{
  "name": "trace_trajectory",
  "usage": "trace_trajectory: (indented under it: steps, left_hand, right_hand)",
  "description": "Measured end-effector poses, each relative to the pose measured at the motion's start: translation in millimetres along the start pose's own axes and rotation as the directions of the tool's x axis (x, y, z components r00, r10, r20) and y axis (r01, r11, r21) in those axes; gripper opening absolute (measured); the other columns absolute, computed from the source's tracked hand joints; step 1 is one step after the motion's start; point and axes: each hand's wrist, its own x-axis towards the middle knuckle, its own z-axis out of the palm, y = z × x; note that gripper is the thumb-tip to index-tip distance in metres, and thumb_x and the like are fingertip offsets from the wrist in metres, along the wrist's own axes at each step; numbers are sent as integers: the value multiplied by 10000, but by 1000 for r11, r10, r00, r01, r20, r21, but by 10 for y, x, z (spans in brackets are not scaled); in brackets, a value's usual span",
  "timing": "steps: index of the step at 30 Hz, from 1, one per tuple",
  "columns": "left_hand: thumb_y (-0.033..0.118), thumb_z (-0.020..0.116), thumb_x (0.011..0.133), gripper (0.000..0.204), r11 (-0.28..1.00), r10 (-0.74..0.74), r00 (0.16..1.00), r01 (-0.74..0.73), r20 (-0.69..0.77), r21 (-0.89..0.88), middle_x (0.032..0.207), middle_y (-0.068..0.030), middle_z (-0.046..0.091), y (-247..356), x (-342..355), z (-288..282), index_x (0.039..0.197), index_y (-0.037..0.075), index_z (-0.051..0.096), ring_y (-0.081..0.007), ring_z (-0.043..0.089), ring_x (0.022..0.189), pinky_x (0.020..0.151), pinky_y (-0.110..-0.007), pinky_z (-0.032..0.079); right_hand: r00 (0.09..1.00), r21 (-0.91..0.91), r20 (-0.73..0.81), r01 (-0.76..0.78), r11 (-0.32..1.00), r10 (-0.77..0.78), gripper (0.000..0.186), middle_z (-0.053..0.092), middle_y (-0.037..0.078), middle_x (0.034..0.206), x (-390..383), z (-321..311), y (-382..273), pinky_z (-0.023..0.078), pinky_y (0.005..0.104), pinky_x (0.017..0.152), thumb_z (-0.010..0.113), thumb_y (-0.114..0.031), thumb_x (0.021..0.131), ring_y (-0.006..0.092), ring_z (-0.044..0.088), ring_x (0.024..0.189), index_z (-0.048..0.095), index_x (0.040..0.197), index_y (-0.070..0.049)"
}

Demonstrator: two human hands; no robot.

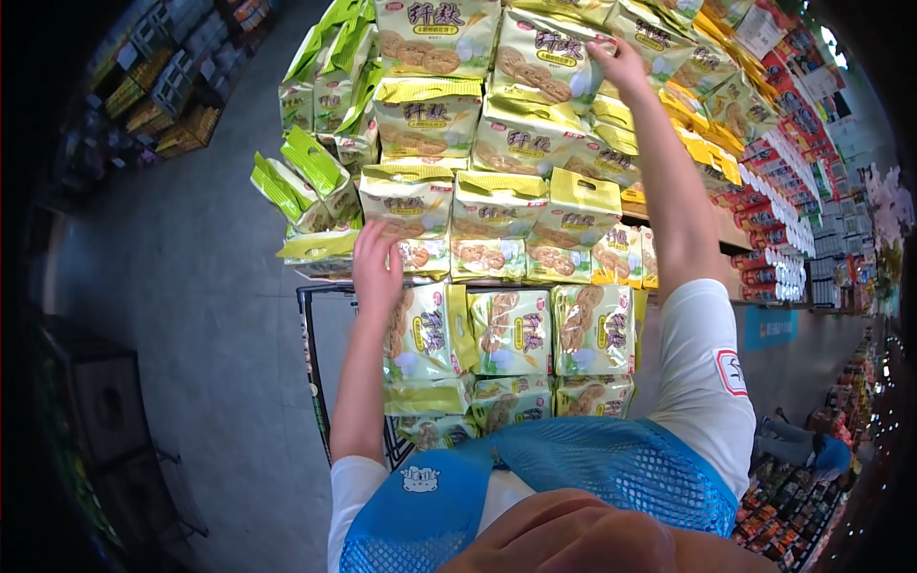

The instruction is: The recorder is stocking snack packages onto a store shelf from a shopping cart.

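A: Far left of the stack?
B: End bags (320, 167), green tops, some tilted, facing off to the side. Probably so they show from the aisle.

A: Next?
B: Black rail (307, 329), looks like a cart edge. Then left hand (377, 267): fingers loosely extended, closed on nothing. Fingertips at the lower left of a biscuit bag (406, 196) in a lower tier. Touching or just in front, can't tell. Might be steadying the row.

A: Middle?
B: Flat bags (511, 329) behind that rail, fronts up, side by side. Likely packs better. Beyond them, display bags (497, 205) stand in tiers, fronts out, presumably so the print reads.

A: Right hand?
B: Right hand (621, 67) is up high, arm stretched, fingers at the upper right corner of a top bag (540, 57). Pinch or touch, can't tell. Corner's probably the handiest spot.

A: Far right?
B: Red canisters (764, 234), white ends, in rows. Grouped by kind, I'd guess.
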Motion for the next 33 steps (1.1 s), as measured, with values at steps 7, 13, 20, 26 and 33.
trace_trajectory:
  steps: [7,13,20,26,33]
  left_hand:
    - [42,632,910,134,989,-148,987,147,-59,-19,1237,-180,661,125,-923,-536,1017,15,707,-389,590,1222,1056,-475,457]
    - [89,646,917,210,919,-395,918,394,37,24,1243,-205,653,520,-1894,-820,1100,-6,687,-403,601,1205,1062,-475,457]
    - [298,654,951,578,847,-484,822,354,301,397,1536,-209,454,804,-2122,-642,1445,38,504,-400,387,1447,1186,-492,325]
    - [333,612,983,597,919,-303,905,194,298,345,1607,-171,374,599,-2024,-525,1496,64,468,-375,300,1506,1217,-502,265]
    - [342,636,969,583,968,-195,890,108,412,226,1568,-189,414,560,-2407,-678,1444,31,507,-387,350,1472,1213,-501,275]
  right_hand:
    - [979,-87,-200,-58,995,39,714,709,258,1119,-608,524,-280,517,444,928,728,-587,886,388,687,1074,647,1163,66]
    - [993,-139,-77,-99,985,89,908,630,354,1246,-1079,715,133,485,457,1029,719,-608,866,445,632,1185,489,1291,160]
    - [916,-17,-91,390,921,-390,578,584,250,1359,-2633,114,-553,433,433,1095,684,-308,963,351,577,1271,518,1360,77]
    - [886,171,389,198,965,-251,424,633,187,1317,-4899,92,-406,465,431,1090,646,-184,967,309,599,1263,558,1336,4]
    - [854,95,509,68,993,-107,324,680,208,1183,-6042,65,-1,522,429,973,672,-157,940,367,659,1116,632,1230,-18]
